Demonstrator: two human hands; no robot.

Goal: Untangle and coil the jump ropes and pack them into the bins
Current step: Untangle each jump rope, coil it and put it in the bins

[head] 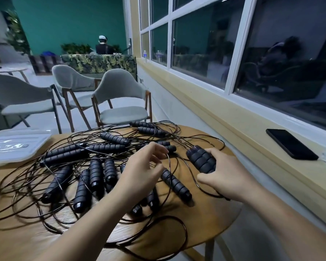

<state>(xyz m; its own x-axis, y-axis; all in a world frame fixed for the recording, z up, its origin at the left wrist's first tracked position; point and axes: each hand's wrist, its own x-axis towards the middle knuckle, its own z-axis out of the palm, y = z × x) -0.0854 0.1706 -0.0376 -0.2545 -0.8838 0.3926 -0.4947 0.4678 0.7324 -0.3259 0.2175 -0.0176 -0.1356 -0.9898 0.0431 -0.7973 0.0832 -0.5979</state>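
**Black ropes heaped on the table, one pair of handles in hand**

Clear plastic makes up the shallow storage bin (17, 146) at the far left, which sits on the edge of the round, light wooden table (205, 223) with nothing of the ropes inside it. Beside it, the tangle of black jump ropes (79, 166) – ribbed foam handles lying at all angles, thin dark cords looping over and under them – covers most of the tabletop, and some cords trail off its left edge.

Near the middle, the left hand (145, 166) hovers over the heap with its fingers loosely curled. A cord runs just under the fingertips, but whether it is pinched cannot be told.

Well apart from it, to the right, the right hand (228, 178) grips a bundle of black ribbed handles (201, 160) held side by side – fingers wrapped round from the far side, thumb below. Cords lead from the bundle's upper end back into the heap.

Behind the table stand grey upholstered chairs (120, 102) with wooden legs. At the far right, a black smartphone (291, 144) lies flat on the pale window sill (233, 117).
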